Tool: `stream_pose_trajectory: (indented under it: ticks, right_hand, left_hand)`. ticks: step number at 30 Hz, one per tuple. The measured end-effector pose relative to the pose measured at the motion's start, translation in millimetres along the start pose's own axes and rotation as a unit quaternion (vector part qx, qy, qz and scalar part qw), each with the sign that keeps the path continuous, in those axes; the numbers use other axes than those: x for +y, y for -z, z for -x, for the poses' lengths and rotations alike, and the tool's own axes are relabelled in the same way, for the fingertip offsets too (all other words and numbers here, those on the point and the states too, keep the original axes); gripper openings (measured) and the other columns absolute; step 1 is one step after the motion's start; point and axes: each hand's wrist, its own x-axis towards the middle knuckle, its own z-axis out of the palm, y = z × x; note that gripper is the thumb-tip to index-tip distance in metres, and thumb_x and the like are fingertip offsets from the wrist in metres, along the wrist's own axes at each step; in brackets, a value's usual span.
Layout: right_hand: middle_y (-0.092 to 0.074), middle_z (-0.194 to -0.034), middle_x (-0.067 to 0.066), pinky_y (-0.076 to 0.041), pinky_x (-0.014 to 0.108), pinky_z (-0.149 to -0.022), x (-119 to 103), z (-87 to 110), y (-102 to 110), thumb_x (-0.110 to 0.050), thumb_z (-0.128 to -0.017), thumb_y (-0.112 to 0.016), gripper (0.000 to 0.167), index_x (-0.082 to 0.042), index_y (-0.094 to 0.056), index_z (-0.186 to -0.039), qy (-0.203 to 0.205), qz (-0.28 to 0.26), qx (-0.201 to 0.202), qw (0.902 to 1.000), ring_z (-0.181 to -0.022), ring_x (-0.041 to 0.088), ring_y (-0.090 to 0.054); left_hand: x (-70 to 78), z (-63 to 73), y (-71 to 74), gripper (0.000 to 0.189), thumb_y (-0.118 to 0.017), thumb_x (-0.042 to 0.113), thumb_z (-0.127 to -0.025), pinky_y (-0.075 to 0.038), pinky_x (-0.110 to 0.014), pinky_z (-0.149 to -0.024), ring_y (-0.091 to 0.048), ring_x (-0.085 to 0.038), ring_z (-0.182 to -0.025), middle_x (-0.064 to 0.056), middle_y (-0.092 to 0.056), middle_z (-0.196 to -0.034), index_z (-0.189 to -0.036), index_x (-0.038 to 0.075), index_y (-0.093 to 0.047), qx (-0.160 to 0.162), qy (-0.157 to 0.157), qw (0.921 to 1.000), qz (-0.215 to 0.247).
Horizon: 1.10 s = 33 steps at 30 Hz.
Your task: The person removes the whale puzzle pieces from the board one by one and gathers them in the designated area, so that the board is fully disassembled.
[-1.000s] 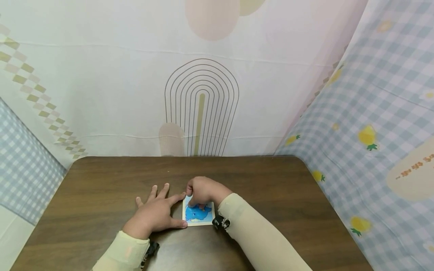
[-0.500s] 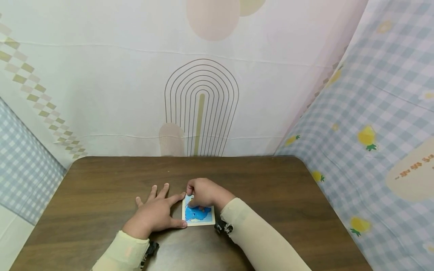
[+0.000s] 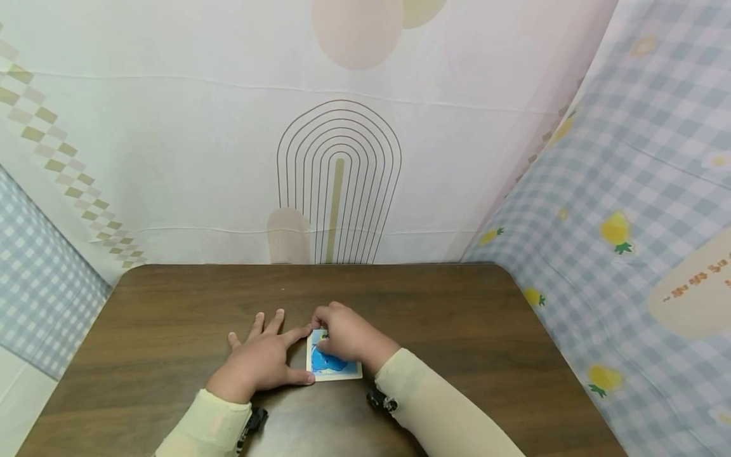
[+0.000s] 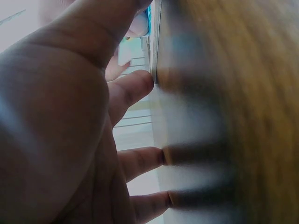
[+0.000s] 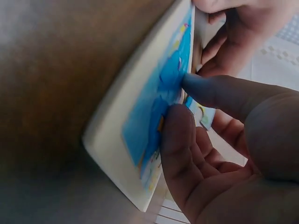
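Note:
A small square picture puzzle [image 3: 333,376] with a cream border and a blue animal picture lies flat on the table. My left hand [image 3: 259,362] is spread on the table at its left, thumb and index fingertips touching its left corners. Over the far part of the puzzle is my right hand [image 3: 351,333], its fingers bent. In the right wrist view, the board [image 5: 110,121] looks steep, and a tilted puzzle piece [image 5: 205,115] with a pale picture stands up from it between the right fingers. Those fingers partly hide the piece.
The brown wooden table [image 3: 457,317] has rounded far corners. A white patterned cloth [image 3: 200,158] hangs behind it, and a blue checked cloth [image 3: 571,235] hangs along the right side. Dark wrist cameras sit under both sleeves.
My right hand has shifted slightly toward the near right, with its wrist drawn back and fingers more bunched. The left hand and the board stay where they were.

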Motion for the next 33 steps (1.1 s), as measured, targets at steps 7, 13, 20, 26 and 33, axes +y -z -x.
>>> stream_pose_trajectory:
  ticks: [7,13,20,26,33]
  right_hand:
    - [-0.073,-0.104,-0.006,-0.057,0.027,-0.080,1,7.5,-6,-0.015,-0.103,-0.082,0.019,-0.023,-0.072,-0.117,0.041,-0.006,0.023,0.9989,-0.087,0.007,-0.062]
    - [-0.066,-0.091,-0.011,-0.050,0.023,-0.069,12,12.4,-7,-0.015,-0.110,-0.074,0.018,-0.027,-0.078,-0.124,0.059,-0.069,0.038,0.9952,-0.076,0.005,-0.056]
    - [-0.065,-0.090,-0.010,-0.049,0.023,-0.071,22,15.0,-7,-0.015,-0.110,-0.072,0.018,-0.023,-0.082,-0.123,0.046,-0.129,0.051,0.9892,-0.078,0.004,-0.055]
    - [-0.069,-0.098,-0.010,-0.053,0.027,-0.077,30,20.0,3,-0.019,-0.112,-0.069,0.021,-0.024,-0.085,-0.125,0.009,-0.141,0.058,0.9882,-0.086,0.007,-0.060]
    - [-0.078,-0.115,-0.004,-0.056,0.030,-0.083,51,24.5,22,-0.015,-0.112,-0.069,0.024,-0.021,-0.086,-0.128,0.004,-0.129,0.082,0.9882,-0.093,0.011,-0.062]
  left_hand:
    - [-0.1,0.3,-0.4,0.105,-0.085,0.086,-0.078,-0.006,-0.104,-0.109,-0.010,-0.066,-0.169,-0.026,-0.022,-0.186,-0.169,0.047,-0.051,-0.001,0.000,1.0000,0.004]
    - [-0.7,-0.2,-1.8,0.106,-0.085,0.087,-0.077,-0.004,-0.104,-0.110,-0.009,-0.065,-0.169,-0.026,-0.021,-0.186,-0.169,0.045,-0.051,-0.001,0.001,1.0000,0.007]
    - [-0.5,0.8,-1.9,0.105,-0.086,0.085,-0.077,-0.004,-0.105,-0.109,-0.009,-0.066,-0.169,-0.027,-0.022,-0.186,-0.168,0.043,-0.054,-0.002,0.001,0.9999,0.011]
    - [1.1,0.8,-1.6,0.105,-0.085,0.085,-0.078,-0.005,-0.104,-0.110,-0.010,-0.067,-0.168,-0.027,-0.023,-0.185,-0.168,0.044,-0.053,0.002,-0.001,1.0000,0.006]
    - [2.0,1.0,-0.4,0.105,-0.086,0.085,-0.078,-0.006,-0.104,-0.110,-0.011,-0.067,-0.168,-0.028,-0.023,-0.185,-0.169,0.043,-0.053,0.005,0.001,1.0000,0.004]
